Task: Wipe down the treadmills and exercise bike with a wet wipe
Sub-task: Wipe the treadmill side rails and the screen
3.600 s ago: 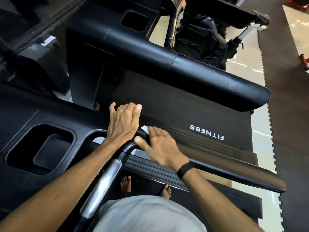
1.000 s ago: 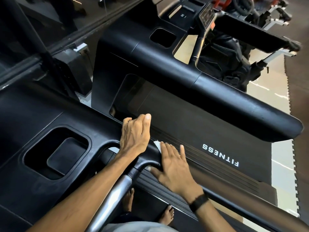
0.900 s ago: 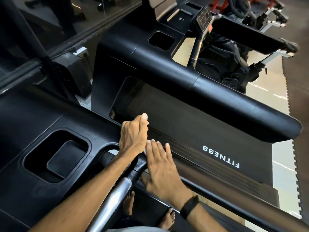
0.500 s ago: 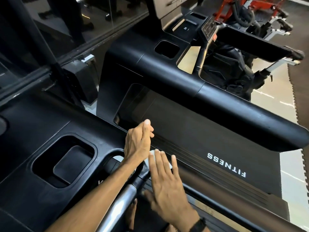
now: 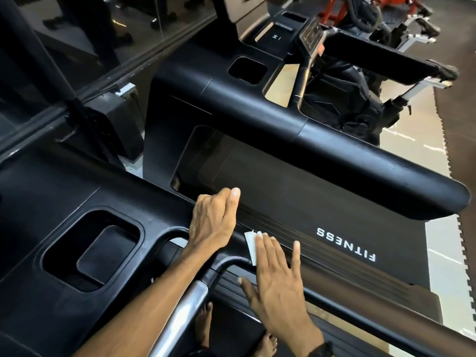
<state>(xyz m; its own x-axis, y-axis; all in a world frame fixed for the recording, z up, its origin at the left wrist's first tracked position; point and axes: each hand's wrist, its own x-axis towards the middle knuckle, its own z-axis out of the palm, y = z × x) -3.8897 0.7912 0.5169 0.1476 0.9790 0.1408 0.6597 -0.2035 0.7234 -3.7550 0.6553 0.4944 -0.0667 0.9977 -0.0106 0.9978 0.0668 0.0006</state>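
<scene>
I stand on a black treadmill and look down over its console. My right hand lies flat with straight fingers on a white wet wipe, pressing it onto the right side rail where the rail meets the console. Only the wipe's left part shows beside my fingers. My left hand rests on the console's right edge, fingers straight and together, draped over the far side. A second black treadmill with FITNESS on its deck stands to the right. An exercise bike is beyond it.
A silver-and-black handlebar runs under my left forearm. The console has a deep cup recess. A glass wall with a dark frame stands at the left. Red gym equipment is at the far back. Dark puzzle mats cover the floor at right.
My right hand has slid the wipe back and forth along the rail by the console; it now sits slightly further right, with more wipe showing. My left hand stays put. The view has tilted up.
</scene>
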